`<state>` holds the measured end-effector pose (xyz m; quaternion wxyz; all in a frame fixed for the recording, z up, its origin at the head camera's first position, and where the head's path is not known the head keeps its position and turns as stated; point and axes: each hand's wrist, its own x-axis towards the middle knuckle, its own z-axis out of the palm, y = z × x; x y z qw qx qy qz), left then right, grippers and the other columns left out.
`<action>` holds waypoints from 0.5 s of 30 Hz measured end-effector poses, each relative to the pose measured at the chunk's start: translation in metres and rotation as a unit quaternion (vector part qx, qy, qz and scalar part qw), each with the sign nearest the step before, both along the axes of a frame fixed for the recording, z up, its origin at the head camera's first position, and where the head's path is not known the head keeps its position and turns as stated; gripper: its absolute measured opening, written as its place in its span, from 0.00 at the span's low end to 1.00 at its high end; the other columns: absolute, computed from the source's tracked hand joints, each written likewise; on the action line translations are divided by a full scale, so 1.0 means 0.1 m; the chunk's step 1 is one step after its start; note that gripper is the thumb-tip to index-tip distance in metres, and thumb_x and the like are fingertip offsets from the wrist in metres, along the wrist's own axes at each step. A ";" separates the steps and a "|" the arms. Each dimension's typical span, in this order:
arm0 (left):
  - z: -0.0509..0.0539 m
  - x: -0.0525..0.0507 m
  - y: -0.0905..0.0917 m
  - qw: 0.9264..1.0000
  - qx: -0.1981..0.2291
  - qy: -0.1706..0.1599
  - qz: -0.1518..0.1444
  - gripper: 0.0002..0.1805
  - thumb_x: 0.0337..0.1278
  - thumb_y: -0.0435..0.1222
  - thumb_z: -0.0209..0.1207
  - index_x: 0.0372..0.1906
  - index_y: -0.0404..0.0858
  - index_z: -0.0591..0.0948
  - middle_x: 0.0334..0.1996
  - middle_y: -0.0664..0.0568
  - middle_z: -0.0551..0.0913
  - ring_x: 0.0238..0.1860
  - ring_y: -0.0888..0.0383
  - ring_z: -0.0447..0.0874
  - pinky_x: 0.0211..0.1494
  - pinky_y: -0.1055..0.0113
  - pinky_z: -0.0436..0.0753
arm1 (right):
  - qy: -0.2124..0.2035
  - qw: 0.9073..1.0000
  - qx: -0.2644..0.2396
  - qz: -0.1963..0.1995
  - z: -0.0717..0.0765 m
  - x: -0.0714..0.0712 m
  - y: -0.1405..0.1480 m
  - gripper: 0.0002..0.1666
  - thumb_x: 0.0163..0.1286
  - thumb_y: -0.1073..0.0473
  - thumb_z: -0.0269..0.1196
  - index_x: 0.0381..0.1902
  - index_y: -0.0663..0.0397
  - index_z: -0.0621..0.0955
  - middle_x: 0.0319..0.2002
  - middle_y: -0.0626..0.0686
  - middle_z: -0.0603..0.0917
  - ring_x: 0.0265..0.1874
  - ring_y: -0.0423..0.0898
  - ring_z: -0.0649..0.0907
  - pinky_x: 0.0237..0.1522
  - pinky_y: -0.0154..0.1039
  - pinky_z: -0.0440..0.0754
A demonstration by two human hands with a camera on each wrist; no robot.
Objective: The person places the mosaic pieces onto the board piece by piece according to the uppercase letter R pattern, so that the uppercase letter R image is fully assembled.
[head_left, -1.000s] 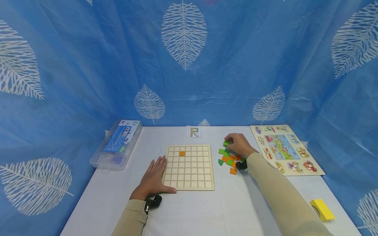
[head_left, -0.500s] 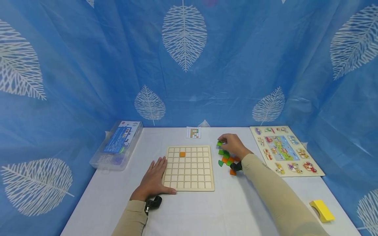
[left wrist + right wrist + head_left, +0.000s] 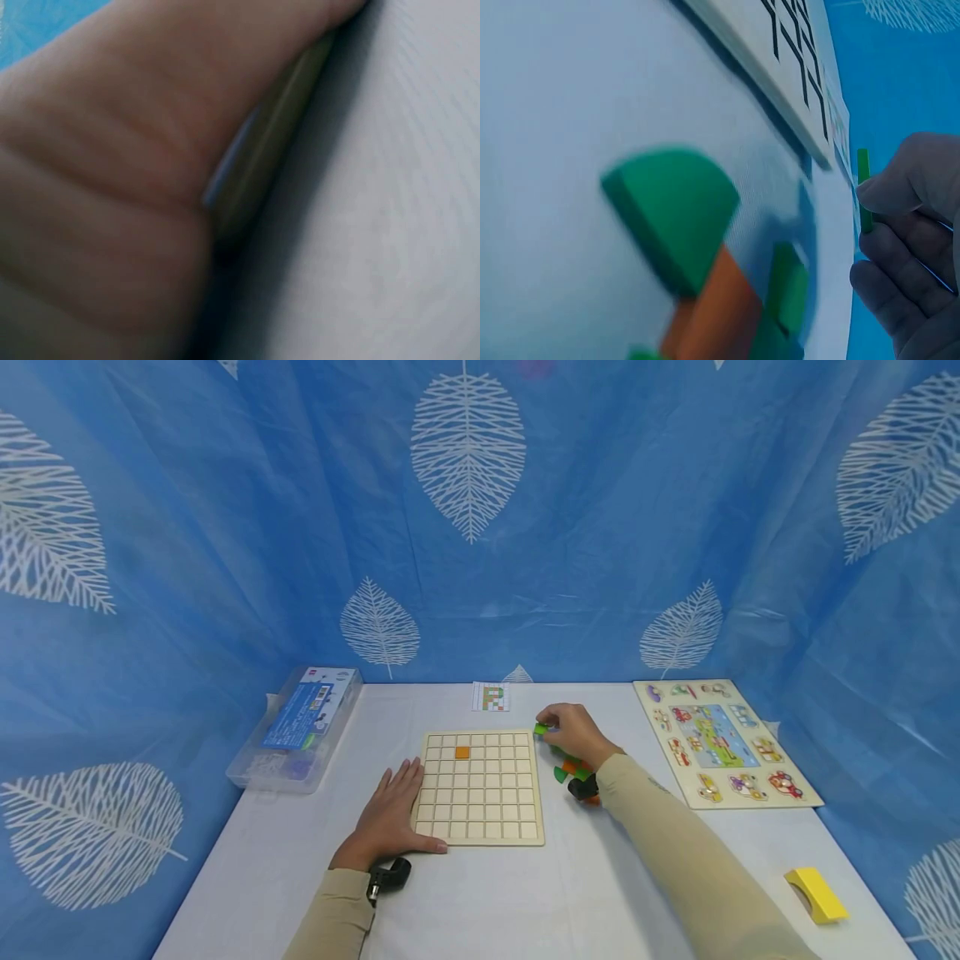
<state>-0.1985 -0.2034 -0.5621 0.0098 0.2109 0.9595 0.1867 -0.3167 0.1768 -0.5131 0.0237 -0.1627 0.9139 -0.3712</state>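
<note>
A wooden grid board (image 3: 480, 803) lies flat in the middle of the white table, one orange square tile (image 3: 462, 752) set in a cell of its second row. My left hand (image 3: 392, 810) rests along the board's left edge, fingers straight and thumb at the near corner; the left wrist view shows it close and blurred. Just past the board's far right corner, my right hand (image 3: 573, 729) pinches a green tile (image 3: 865, 191) between thumb and fingers, above the table. Under the right wrist lies a pile of green and orange tiles, including a green quarter-round tile (image 3: 671, 214), partly hidden by the arm.
Behind the board lies a small pattern card (image 3: 491, 697). A clear plastic box (image 3: 296, 727) stands at the left, a wooden picture puzzle (image 3: 731, 743) at the right. Near the right edge sits a yellow arch block (image 3: 817, 895). A blue curtain surrounds the table.
My right hand has moved left from the tile pile toward the board's far right corner, carrying the green tile. The left hand and the board have stayed put.
</note>
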 end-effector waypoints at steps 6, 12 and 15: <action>0.00 0.00 0.01 1.000 -0.005 -0.003 0.004 0.84 0.26 0.80 0.70 0.83 0.29 0.54 0.83 0.40 0.53 0.83 0.45 0.42 0.83 0.46 0.43 | -0.001 1.000 -0.007 0.015 -0.02 0.01 -0.17 0.18 0.69 0.69 0.70 0.56 0.62 0.87 0.50 0.54 0.87 0.52 0.54 0.85 0.55 0.51 0.84; 0.00 0.01 0.01 1.000 -0.006 -0.006 0.005 0.84 0.26 0.80 0.70 0.83 0.28 0.54 0.83 0.40 0.53 0.83 0.45 0.42 0.83 0.46 0.42 | 0.003 1.000 -0.009 0.021 -0.08 0.02 -0.32 0.17 0.67 0.70 0.71 0.54 0.61 0.88 0.47 0.52 0.87 0.47 0.50 0.84 0.53 0.49 0.84; 0.00 0.00 0.01 1.000 -0.006 -0.005 0.004 0.84 0.26 0.80 0.70 0.83 0.28 0.54 0.83 0.40 0.53 0.83 0.45 0.42 0.83 0.46 0.42 | 0.007 0.999 -0.022 0.031 -0.08 0.06 -0.38 0.18 0.67 0.71 0.69 0.54 0.62 0.87 0.46 0.54 0.87 0.46 0.50 0.84 0.50 0.49 0.85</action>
